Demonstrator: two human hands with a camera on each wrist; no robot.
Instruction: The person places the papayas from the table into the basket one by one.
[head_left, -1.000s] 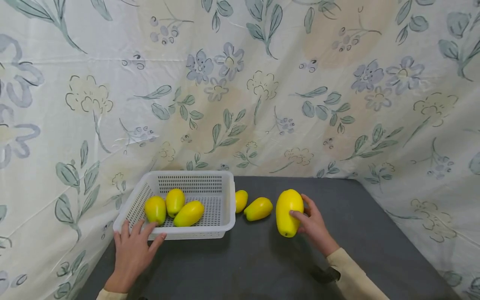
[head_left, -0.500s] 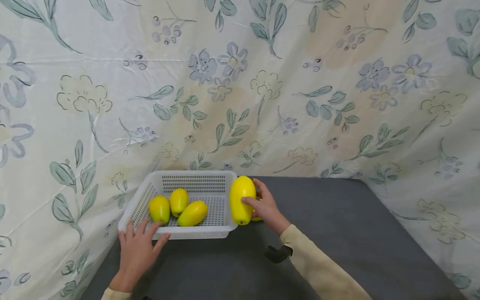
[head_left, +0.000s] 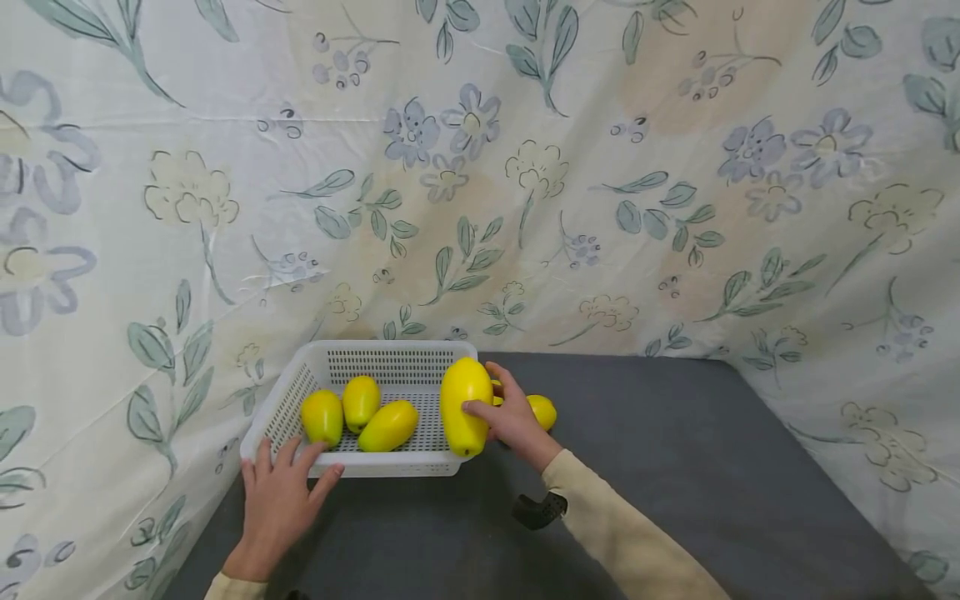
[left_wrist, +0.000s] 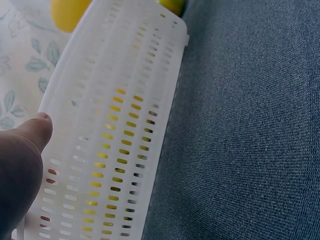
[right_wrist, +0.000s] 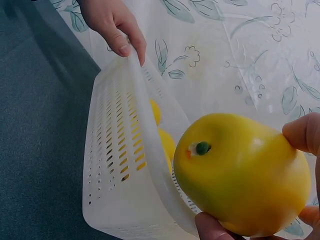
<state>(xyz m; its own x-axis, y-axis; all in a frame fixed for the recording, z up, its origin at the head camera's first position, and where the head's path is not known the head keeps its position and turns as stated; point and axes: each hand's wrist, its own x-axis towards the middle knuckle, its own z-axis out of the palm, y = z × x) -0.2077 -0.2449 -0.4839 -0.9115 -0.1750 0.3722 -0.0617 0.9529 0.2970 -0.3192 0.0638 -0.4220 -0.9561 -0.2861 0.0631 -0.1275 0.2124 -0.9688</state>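
Observation:
My right hand [head_left: 517, 421] holds a yellow papaya [head_left: 466, 407] upright over the right end of a white perforated plastic basket [head_left: 375, 470]. In the right wrist view, fingers and thumb are around the papaya, whose green stem nub faces the camera. Three more yellow papayas lie inside the basket toward its left: a left one [head_left: 321, 418], a back one [head_left: 362, 402] and a slanted one [head_left: 388, 426]. At the basket's front left, my left hand [head_left: 277, 504] grips the rim. Its thumb [left_wrist: 36, 131] lies on the outer wall; its fingers reach inside.
Right of the basket, partly hidden behind my right hand, two more papayas lie on the dark grey tabletop [head_left: 645, 483]; the right one [head_left: 542, 412] shows more. A floral cloth [head_left: 570, 208] hangs behind the table and along both sides.
My right hand has carried the papaya leftward from the table's right part to over the basket's right end. The left hand keeps its place on the rim.

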